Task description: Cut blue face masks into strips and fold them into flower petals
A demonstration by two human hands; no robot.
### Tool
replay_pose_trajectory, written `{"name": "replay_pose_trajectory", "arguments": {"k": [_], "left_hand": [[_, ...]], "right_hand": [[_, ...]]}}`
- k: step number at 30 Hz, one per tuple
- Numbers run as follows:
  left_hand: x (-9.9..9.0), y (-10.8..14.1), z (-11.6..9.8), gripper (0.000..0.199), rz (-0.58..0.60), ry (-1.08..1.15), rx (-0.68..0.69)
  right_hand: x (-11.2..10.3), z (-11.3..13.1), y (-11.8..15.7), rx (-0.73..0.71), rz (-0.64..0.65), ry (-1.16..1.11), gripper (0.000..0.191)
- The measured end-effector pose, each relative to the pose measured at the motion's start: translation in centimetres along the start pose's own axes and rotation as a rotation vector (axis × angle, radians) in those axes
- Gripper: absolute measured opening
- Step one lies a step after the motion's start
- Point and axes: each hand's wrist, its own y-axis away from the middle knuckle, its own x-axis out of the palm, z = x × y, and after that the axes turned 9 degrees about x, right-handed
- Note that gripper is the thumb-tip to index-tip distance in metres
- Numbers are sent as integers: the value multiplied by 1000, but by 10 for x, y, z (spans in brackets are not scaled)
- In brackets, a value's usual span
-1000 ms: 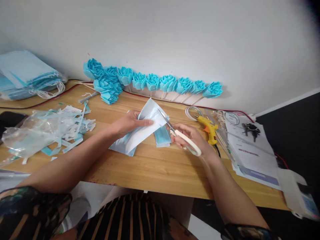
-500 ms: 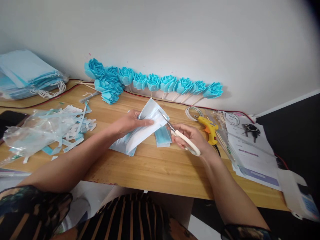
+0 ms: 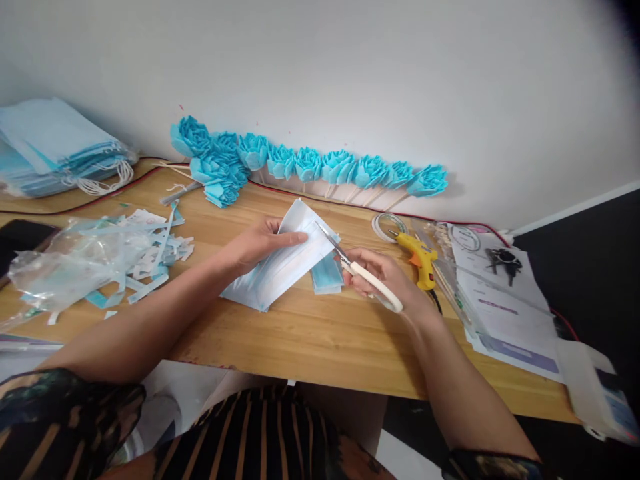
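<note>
My left hand point(image 3: 263, 245) pinches a light blue mask sheet point(image 3: 285, 267) with the thumb on top and the fingers behind, above the middle of the table. White-handled scissors point(image 3: 373, 281) are in my right hand point(image 3: 377, 270), their blades pointing up and left over the sheet's right end. One blade lies across the front of the sheet; the other is mostly hidden. Small folded blue pieces point(image 3: 327, 273) lie on the table beneath, between the sheet and my right hand.
Blue flowers on sticks point(image 3: 337, 167) lean along the wall. A yellow glue gun point(image 3: 423, 261), papers point(image 3: 500, 300) and keys point(image 3: 504, 260) lie right. Plastic bag point(image 3: 75, 257), cut strips point(image 3: 150, 287), stacked masks point(image 3: 55, 143) and a phone point(image 3: 23, 240) are left.
The sheet looks flatter, its lower part less folded open than before. My left hand has shifted very slightly. The scissors stay nearly in place at the sheet's right end.
</note>
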Motion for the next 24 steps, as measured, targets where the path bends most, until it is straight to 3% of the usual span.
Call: {"name": "replay_pose_trajectory", "arguments": {"k": [6, 24], "left_hand": [[0, 1, -1, 39, 32, 0, 3], [6, 3, -4, 40, 58, -95, -1]], "right_hand": [[2, 3, 1, -50, 34, 34, 44], [7, 0, -2, 22, 1, -28, 42]]}}
